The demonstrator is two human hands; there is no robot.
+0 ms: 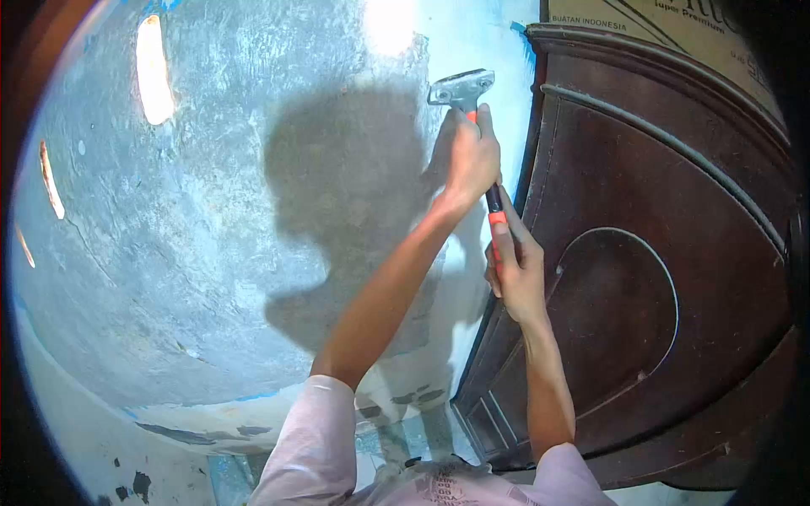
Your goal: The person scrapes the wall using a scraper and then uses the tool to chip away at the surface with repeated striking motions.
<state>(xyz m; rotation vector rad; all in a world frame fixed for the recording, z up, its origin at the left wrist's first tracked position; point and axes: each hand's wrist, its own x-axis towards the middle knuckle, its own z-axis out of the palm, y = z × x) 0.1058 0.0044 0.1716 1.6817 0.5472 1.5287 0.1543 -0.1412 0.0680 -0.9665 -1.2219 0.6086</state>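
A long-handled scraper with a wide metal head and a black and orange handle is held up against the wall. My left hand is wrapped round the handle just below the head. Lower down, my right hand grips the orange end of the same handle. The scraper's head lies over the pale strip of wall, beside the edge of the grey, scraped-looking surface. Shadows of my head and arms fall across that surface.
A dark brown wooden furniture panel with curved trim stands close on the right, leaning over the wall's edge. On top of it sits a printed cardboard box. Bright openings show at upper left. Dark patches mark the wall's lower part.
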